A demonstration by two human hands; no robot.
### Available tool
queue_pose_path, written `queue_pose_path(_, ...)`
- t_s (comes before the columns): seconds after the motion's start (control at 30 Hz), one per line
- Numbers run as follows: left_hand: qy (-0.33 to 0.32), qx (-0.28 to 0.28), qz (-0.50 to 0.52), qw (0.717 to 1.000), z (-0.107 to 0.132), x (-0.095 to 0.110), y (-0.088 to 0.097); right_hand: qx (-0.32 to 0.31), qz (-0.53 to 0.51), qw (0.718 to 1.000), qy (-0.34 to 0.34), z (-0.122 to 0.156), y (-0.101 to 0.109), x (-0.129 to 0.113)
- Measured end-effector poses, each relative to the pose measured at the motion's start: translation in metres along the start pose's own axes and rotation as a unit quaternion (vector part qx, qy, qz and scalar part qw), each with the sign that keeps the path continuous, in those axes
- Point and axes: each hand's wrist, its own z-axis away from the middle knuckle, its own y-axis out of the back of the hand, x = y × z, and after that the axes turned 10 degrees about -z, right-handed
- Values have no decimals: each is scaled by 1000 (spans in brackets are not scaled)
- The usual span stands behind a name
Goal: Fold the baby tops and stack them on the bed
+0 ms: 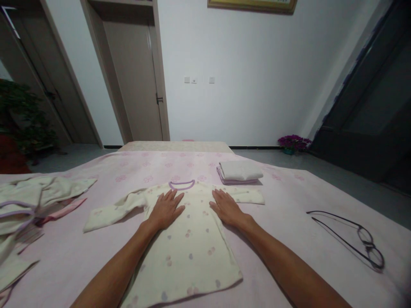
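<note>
A cream long-sleeved child's shirt with small printed shapes and a purple neckband lies spread flat, its neck pointing away from me. My left hand rests palm down on its upper left part, close to where the left sleeve begins. On the opposite side, my right hand lies flat near the right shoulder and sleeve. Both hands have their fingers stretched out and hold nothing. The left sleeve is angled outward and a little creased; the right one extends sideways, partly behind my right hand.
Under the shirt is a pink flowered bedspread. Folded clothes sit in a small stack beyond my right hand. Dark-framed glasses lie at the right. Loose garments are heaped at the left. A purple-flowered plant stands by the wall.
</note>
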Motion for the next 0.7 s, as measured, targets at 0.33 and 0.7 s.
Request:
queue_pose_path(0.33, 0, 9, 3, 1000, 2, 0, 2, 46, 97, 975, -192, 31, 10, 84)
queue_pose_path(0.7, 6, 20, 21, 1000, 0, -1, -4, 49, 61, 996, -43, 29, 7, 53)
